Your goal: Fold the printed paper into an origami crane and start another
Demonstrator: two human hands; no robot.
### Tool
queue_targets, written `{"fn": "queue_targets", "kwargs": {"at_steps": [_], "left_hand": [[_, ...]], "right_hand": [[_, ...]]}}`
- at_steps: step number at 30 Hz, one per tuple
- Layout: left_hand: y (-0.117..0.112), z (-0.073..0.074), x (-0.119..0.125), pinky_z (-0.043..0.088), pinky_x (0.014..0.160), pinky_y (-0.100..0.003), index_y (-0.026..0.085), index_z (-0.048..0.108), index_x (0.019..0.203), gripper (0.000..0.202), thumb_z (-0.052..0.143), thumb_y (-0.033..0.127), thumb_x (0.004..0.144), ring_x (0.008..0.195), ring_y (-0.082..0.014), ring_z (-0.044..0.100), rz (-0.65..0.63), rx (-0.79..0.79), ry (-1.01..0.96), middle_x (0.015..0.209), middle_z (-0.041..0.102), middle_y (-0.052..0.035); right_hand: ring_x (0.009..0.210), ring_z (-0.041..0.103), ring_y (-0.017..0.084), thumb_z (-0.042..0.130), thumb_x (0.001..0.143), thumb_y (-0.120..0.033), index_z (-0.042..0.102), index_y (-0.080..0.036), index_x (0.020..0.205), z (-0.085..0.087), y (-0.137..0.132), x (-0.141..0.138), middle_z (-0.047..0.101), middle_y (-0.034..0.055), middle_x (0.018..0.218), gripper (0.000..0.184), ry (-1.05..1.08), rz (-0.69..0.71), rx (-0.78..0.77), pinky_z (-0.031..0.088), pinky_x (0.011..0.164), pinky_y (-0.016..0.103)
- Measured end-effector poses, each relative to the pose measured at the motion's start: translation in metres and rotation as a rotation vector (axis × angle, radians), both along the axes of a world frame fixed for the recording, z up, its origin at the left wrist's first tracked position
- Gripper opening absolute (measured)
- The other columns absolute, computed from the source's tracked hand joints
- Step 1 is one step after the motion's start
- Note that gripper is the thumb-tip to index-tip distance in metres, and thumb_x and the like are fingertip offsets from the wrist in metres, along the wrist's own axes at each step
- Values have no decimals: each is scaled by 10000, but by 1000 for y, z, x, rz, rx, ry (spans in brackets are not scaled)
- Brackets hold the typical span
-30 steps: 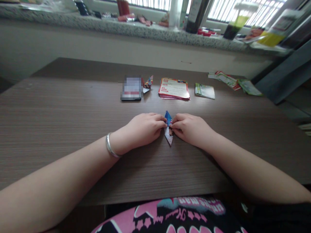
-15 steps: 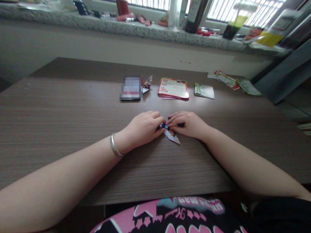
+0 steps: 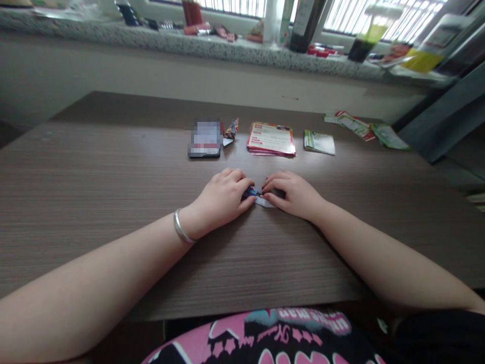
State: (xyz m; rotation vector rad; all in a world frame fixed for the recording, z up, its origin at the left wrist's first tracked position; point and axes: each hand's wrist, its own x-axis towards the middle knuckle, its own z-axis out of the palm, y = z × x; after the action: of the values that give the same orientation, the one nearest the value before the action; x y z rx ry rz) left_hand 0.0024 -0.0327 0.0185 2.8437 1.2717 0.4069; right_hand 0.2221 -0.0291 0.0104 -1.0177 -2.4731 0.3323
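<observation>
Two hands on one small folded paper [image 3: 264, 202], low on the table [image 3: 212, 273], midway between them. One second back it pointed lengthwise, pale tip toward the body; half a second back, slanted. Now nearly crosswise: blue part at the left hand [image 3: 226, 194], pale strip running under the right hand [image 3: 293, 194]. Left: thumb and fingers pinched on the blue part. Right: fingers curved, thumb at the strip; cannot tell if it grips. Judgement: paper turned to bring the blue part to the left fingers; folding seemingly unfinished. Card stack [image 3: 271, 139] beyond, unmoved.
</observation>
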Motion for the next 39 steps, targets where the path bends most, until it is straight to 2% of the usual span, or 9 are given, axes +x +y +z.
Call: {"fn": "queue_targets", "kwargs": {"at_steps": [8, 17, 23, 28, 32, 39], "left_hand": [[5, -5, -3, 458, 925, -417, 186, 616, 1022, 273, 607, 410, 866, 1014, -248, 528, -47, -103, -85, 1053, 574, -87], [9, -4, -3, 471, 866, -357, 170, 599, 987, 160, 588, 305, 901, 955, -215, 577, -144, -132, -164, 1003, 639, -72], [10, -5, -2, 477, 822, -334, 178, 607, 959, 143, 571, 307, 909, 918, -204, 592, -148, -152, -220, 936, 655, -51], [8, -4, -1, 484, 787, -313, 171, 608, 981, 149, 617, 271, 870, 889, -192, 601, -112, -203, -308, 919, 666, -37], [9, -5, -1, 481, 813, -310, 171, 645, 990, 151, 637, 239, 855, 898, -184, 613, -137, -214, -346, 932, 686, -34], [10, -4, -1, 474, 751, -269, 182, 685, 943, 115, 678, 215, 833, 803, -158, 624, -180, -143, -347, 849, 697, -11]], "right_hand": [[1055, 597, 239, 599, 878, -335, 684, -207, 1077, 3, -10, -5, 675, 79, 1137, 252, -104, -65, 12, 451, 932, 394], [1035, 606, 219, 648, 839, -309, 670, -199, 899, -1, -6, -4, 691, 65, 1094, 128, 14, -72, -33, 443, 948, 381], [1030, 611, 214, 659, 820, -284, 625, -202, 895, -2, -4, -4, 700, 59, 1074, 115, 63, -71, -87, 429, 948, 381], [979, 614, 210, 651, 820, -262, 610, -198, 885, -2, -4, -4, 706, 58, 1026, 100, 86, -78, -100, 435, 911, 365], [935, 613, 199, 624, 836, -253, 613, -197, 879, -2, -5, -4, 703, 53, 984, 71, 139, -86, -126, 444, 875, 344], [820, 584, 177, 582, 858, -255, 636, -191, 831, 1, -8, -5, 675, 33, 832, 88, 150, -144, -137, 426, 758, 298]]}}
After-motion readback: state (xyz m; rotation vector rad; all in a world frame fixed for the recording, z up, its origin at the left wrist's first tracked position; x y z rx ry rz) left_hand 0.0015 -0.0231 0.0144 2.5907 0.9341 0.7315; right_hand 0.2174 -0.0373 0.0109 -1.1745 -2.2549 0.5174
